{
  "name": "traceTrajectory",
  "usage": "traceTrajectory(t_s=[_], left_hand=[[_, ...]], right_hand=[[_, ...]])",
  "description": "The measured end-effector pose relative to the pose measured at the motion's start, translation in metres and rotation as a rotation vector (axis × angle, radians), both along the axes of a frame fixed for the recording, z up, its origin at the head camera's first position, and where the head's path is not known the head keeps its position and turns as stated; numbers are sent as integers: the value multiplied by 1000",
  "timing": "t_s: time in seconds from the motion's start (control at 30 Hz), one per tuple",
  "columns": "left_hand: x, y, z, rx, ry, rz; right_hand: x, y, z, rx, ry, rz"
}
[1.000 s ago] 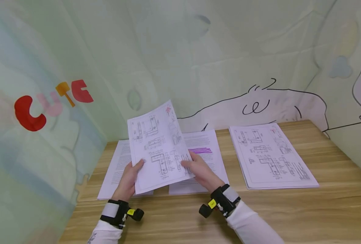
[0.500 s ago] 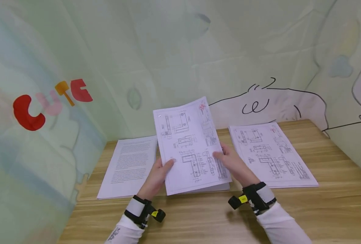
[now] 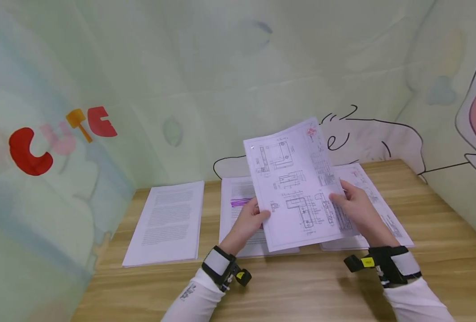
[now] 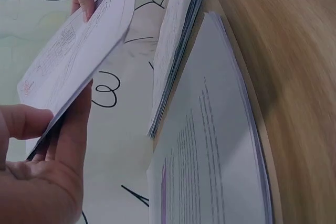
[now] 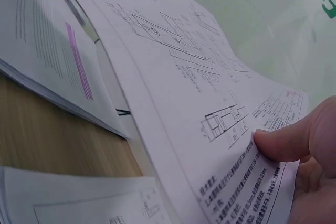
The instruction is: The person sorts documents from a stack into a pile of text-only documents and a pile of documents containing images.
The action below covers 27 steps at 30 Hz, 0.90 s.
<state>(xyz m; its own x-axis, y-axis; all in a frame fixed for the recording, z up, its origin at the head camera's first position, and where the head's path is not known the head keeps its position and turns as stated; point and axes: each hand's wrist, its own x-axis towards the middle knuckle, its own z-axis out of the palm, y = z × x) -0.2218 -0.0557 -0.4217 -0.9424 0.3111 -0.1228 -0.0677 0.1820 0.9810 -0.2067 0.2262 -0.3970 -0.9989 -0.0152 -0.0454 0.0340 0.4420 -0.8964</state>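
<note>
A sheaf of paper printed with a technical drawing is held up and tilted in both hands. My left hand grips its left edge, thumb on the printed face and fingers behind, as the left wrist view shows. On the opposite edge my right hand pinches it, thumb over the printed notes. Behind and below it, partly hidden, lies a stack of drawing sheets on the right of the table. A text stack with purple highlighter strokes lies in the middle, overlapped by the left hand and the held paper.
Another stack of text pages lies at the left of the wooden table. A printed cloth backdrop rises right behind the table's far edge. Each wrist wears a strapped camera.
Both hands have carried the drawing paper rightward, from over the left and middle text stacks to between the middle stack and the right drawing stack. The left stack is now uncovered.
</note>
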Motion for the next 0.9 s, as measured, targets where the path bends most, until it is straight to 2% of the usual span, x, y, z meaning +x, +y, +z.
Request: traceTrajectory(t_s=[0.2, 0.47, 0.7, 0.9], left_hand=[[0, 33, -9, 60, -33, -8], [5, 70, -22, 37, -49, -36], [12, 89, -31, 44, -117, -66], [17, 99, -36, 7, -123, -135]], right_hand=[[-3, 34, -3, 63, -15, -32], [-5, 75, -18, 201, -25, -124], [-7, 94, -29, 246, -92, -108], [-7, 108, -41, 243, -164, -127]])
